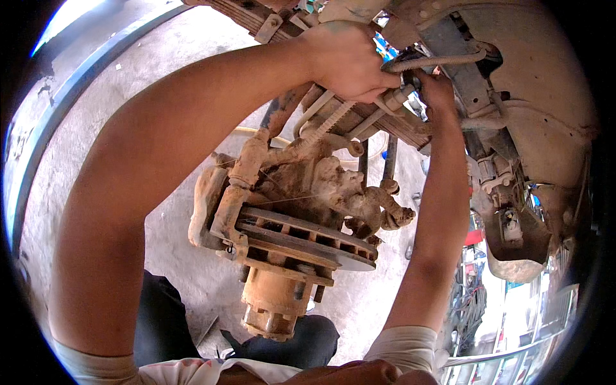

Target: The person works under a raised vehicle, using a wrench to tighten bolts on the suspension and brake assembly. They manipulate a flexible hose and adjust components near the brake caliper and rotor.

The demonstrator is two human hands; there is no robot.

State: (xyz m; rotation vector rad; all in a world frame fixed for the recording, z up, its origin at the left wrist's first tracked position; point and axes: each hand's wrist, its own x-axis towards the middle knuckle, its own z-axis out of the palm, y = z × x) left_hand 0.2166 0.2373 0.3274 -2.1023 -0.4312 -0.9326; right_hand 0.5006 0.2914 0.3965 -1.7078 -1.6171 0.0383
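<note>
My left hand [351, 63] is closed in a fist over the leaf spring [391, 122], knuckles up; what its fingers hold is hidden. Close by on its right, my right hand [437, 91] reaches up with curled fingers at a dark part beneath a ribbed hose [439, 61]. I cannot make out what it grips. A round metal end [401, 95] pokes out between the two hands. Below my arms hangs a rusty, dirt-caked wheel hub [273, 296] with a vented brake disc [308, 237] and a brake caliper [212, 205] on its left side.
The vehicle's dusty underbody and wheel arch [539, 70] fill the upper right. A spring coil [327, 122] and steering joints [398, 215] stick out behind the disc. My dark-trousered knees [289, 343] are under the hub on a concrete floor [173, 256]. A metal rack [513, 359] stands lower right.
</note>
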